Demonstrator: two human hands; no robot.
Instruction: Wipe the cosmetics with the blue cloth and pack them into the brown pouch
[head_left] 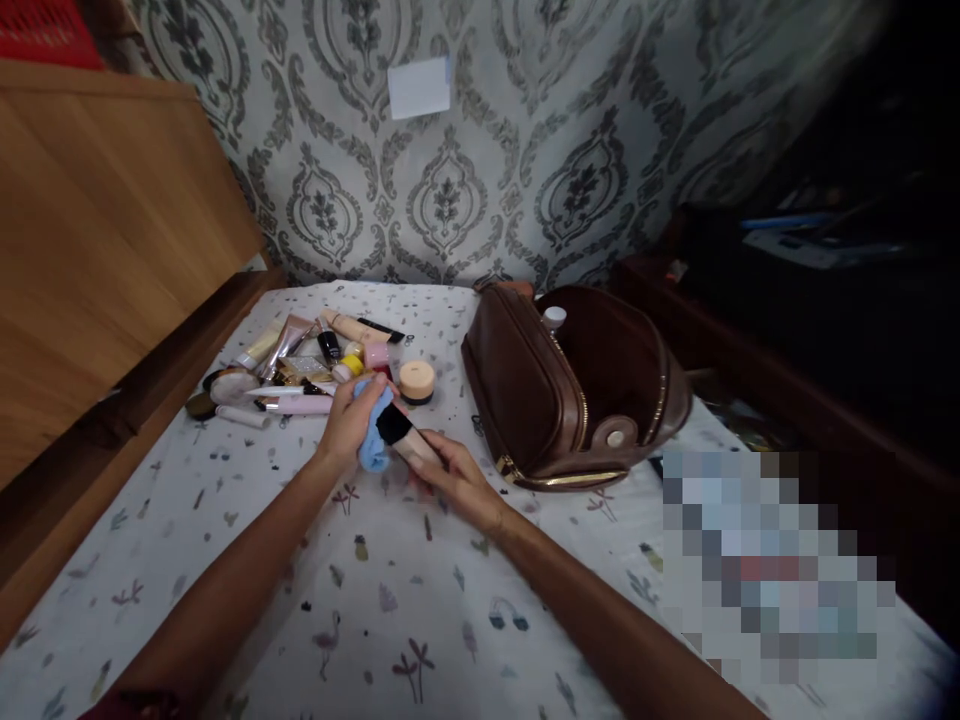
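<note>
My left hand (349,415) is closed round a blue cloth (373,445), bunched against the black cap of a foundation bottle. The foundation bottle (417,448) has a beige body, and my right hand (461,482) grips it by that end, tilted above the sheet. Just beyond my hands stands a round jar (417,380) with a peach top and dark base. A heap of cosmetics lies to the left: a pink tube (300,405), a round compact (234,386), a small black bottle (328,346) and several more tubes. My fingers partly hide the cloth and the bottle.
A brown leather bag (517,385) stands unzipped at the right, a white-capped bottle (554,318) showing inside. Wooden furniture (112,220) borders the left side. Behind is a patterned wall (450,190). A pixelated patch covers the lower right of the printed sheet (390,600).
</note>
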